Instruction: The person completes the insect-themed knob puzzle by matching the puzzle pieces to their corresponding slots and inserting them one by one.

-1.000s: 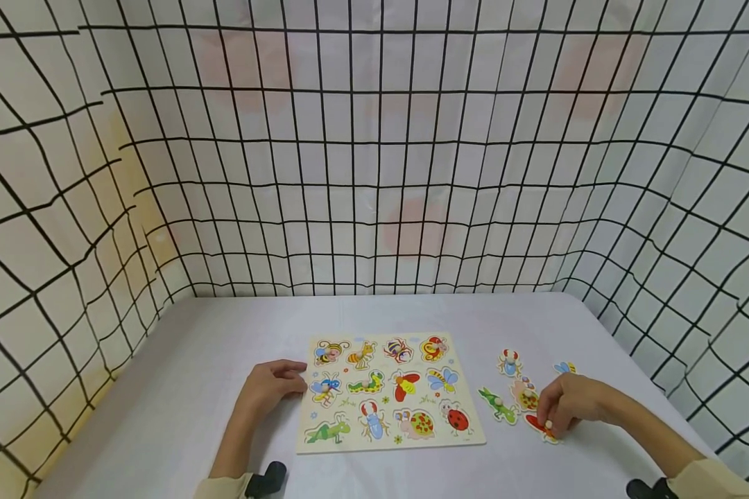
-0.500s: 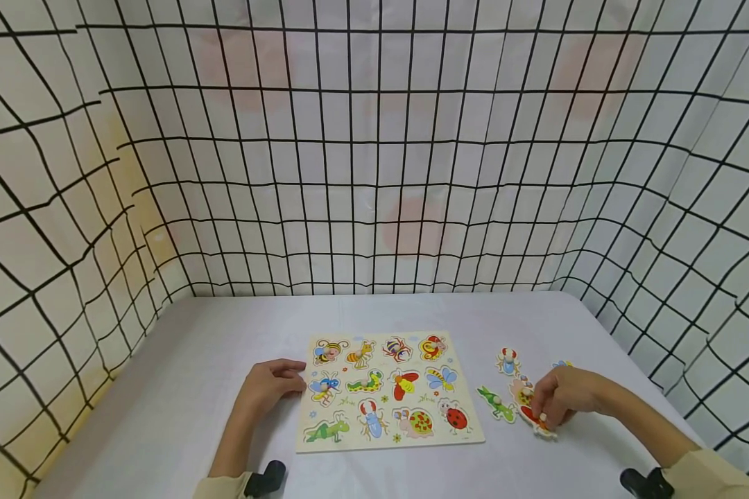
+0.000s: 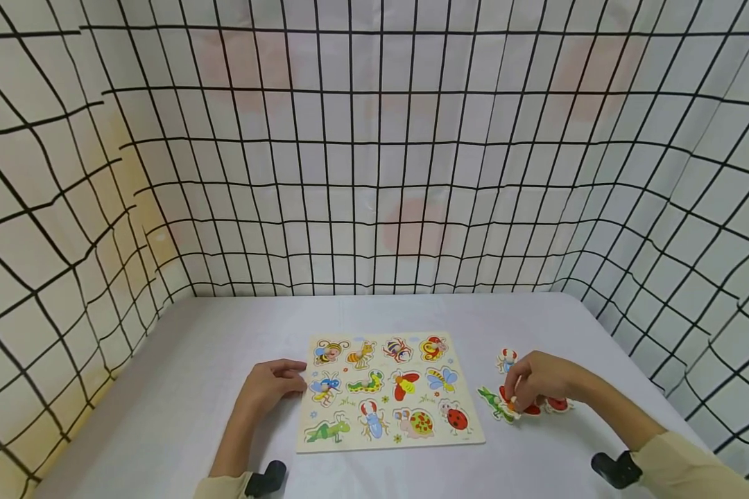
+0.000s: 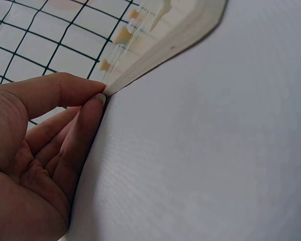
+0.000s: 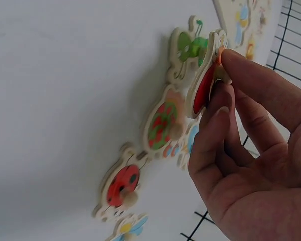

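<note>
My left hand lies at the left edge of a wooden peg puzzle board printed with insects. In the left wrist view its thumb and a finger pinch that edge. My right hand holds a red-winged insect puzzle piece by its small knob, tilted up off the table in the right wrist view. Just beyond it lies a green grasshopper piece, partly covered by the held one. A snail piece and a ladybug piece lie close by, the snail hidden behind my hand in the head view.
A blue stag beetle piece lies behind my right hand. Part of a blue-winged dragonfly piece shows at the lower edge of the right wrist view. Black wire grid walls surround the white table at the back and sides.
My right hand has lifted the red-winged piece and moved left with it, over the grasshopper and snail pieces. The ladybug piece has come into view. My left hand has stayed put.
</note>
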Tool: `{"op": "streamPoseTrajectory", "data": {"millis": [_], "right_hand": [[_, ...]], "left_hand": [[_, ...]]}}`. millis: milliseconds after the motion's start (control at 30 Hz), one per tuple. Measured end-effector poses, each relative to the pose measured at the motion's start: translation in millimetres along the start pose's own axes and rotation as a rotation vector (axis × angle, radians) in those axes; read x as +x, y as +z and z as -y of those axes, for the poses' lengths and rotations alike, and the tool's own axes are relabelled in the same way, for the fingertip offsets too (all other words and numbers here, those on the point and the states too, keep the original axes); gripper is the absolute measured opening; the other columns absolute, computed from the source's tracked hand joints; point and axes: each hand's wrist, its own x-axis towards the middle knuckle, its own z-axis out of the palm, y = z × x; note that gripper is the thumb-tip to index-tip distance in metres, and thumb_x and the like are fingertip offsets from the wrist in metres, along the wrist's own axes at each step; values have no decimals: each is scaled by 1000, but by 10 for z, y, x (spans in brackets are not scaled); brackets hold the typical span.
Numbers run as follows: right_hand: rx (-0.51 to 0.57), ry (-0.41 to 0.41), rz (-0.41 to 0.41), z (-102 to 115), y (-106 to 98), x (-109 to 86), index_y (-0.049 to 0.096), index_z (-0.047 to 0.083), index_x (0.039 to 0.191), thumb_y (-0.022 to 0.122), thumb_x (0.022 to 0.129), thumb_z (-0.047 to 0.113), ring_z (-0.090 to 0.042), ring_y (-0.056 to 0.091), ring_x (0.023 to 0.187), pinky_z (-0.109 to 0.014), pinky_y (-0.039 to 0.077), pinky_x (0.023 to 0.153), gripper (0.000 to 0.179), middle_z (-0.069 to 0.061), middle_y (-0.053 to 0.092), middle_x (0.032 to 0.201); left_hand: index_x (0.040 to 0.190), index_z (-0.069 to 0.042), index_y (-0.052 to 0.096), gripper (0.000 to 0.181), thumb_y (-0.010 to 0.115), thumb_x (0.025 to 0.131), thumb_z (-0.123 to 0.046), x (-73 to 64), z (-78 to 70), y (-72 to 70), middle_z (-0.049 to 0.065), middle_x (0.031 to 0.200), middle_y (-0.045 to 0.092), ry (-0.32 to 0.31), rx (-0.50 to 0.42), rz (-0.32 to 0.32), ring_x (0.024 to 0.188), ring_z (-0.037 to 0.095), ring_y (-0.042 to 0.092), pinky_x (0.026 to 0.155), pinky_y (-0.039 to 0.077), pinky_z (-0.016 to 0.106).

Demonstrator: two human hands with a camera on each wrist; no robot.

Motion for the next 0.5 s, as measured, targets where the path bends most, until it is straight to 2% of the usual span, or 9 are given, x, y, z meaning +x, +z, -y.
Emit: {"op": "streamPoseTrajectory", "data": {"millis": [167, 500], "right_hand": [[-22, -12, -21, 137, 67, 128, 74, 7, 88, 79, 77, 8, -16, 55, 64, -32, 46, 59, 13, -2, 68, 74], [-49, -25, -72, 399, 240, 334, 73, 11, 86, 82, 78, 13, -17, 55, 66, -33, 44, 60, 12, -1, 70, 72]], "left_hand": [[114, -6, 76, 33, 78, 81, -8, -5, 4, -5, 3, 79, 74, -6, -3, -2, 73, 19, 66, 75, 56, 30], [114, -6, 76, 33, 78, 81, -8, -11, 10, -10, 3, 78, 74, 9, 3, 4, 72, 19, 65, 76, 57, 31]]}}
